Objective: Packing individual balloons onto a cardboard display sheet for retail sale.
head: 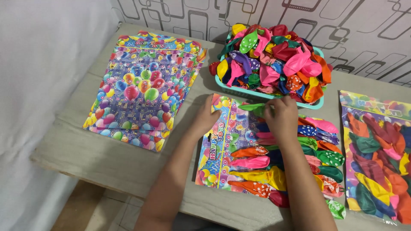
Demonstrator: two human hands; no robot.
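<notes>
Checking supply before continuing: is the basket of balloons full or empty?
Full: balloons heap well above the teal basket rim.

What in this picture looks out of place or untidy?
One green dotted balloon lies off the printed card, near the table edge. The teal basket is heaped above its rim. The right hand pinches a green balloon; the left hand steadies the card.
</notes>
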